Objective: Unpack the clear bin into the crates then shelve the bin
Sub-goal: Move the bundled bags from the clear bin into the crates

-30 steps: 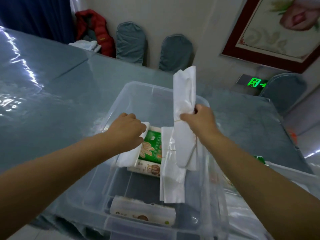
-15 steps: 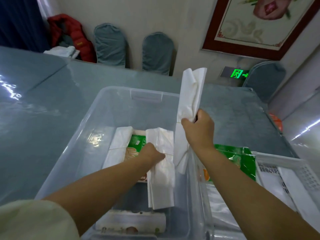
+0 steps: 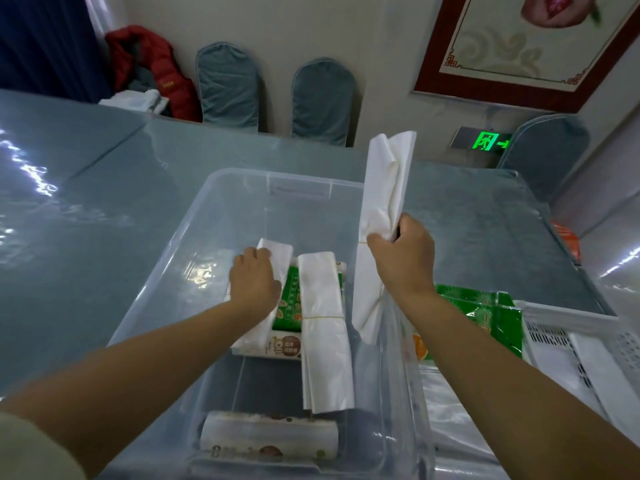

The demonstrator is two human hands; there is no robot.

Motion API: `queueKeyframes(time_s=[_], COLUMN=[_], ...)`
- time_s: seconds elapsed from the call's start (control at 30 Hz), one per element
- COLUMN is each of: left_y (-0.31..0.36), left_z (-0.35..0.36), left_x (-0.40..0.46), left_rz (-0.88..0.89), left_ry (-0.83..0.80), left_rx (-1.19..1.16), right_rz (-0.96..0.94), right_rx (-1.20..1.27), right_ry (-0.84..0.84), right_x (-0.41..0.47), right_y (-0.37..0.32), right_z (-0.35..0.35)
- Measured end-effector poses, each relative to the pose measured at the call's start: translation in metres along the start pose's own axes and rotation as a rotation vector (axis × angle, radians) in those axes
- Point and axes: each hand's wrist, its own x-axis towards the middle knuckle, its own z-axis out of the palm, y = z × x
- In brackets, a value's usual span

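Inside clear bin (image 3: 221,209), left hand (image 3: 254,277) around limp white bundle (image 3: 273,251); right hand (image 3: 403,259) gripping another (image 3: 384,188).

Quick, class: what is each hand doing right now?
Left hand: grips a white bundle inside the bin.
Right hand: holds a white bundle upright.

The left hand (image 3: 255,279) covers much of one white bundle (image 3: 275,249); the white crate (image 3: 585,355) and framed picture (image 3: 526,50) run off the frame's edge

A red jacket (image 3: 152,69) lies beside two grey chairs (image 3: 228,88).
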Motion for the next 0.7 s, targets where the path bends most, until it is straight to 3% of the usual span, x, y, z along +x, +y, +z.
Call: queueKeyframes(time_s=[0.07, 0.17, 0.3, 0.43, 0.5, 0.7], left_y=[0.011, 0.028, 0.041, 0.048, 0.048, 0.039], left_z=[0.013, 0.033, 0.043, 0.033, 0.019, -0.05], left_x=[-0.014, -0.032, -0.04, -0.037, -0.034, -0.019], left_rz=[0.121, 0.039, -0.228, -0.319, -0.332, -0.243], left_ry=[-0.164, -0.477, -0.48, -0.626, -0.623, -0.329], left_rx=[-0.045, -0.139, -0.371, -0.697, -0.821, -1.031], right_rz=[0.004, 0.008, 0.007, 0.03, 0.032, 0.04], right_rx=[0.001, -0.004, 0.004, 0.014, -0.001, 0.021], right_ry=[-0.004, -0.012, -0.01, -0.028, -0.031, -0.081], right_x=[-0.001, -0.002, -0.003, -0.004, -0.004, -0.008], right_y=[-0.001, -0.002, -0.003, -0.005, -0.007, -0.013], right_z=[0.0, -0.001, -0.003, -0.004, -0.004, -0.01])
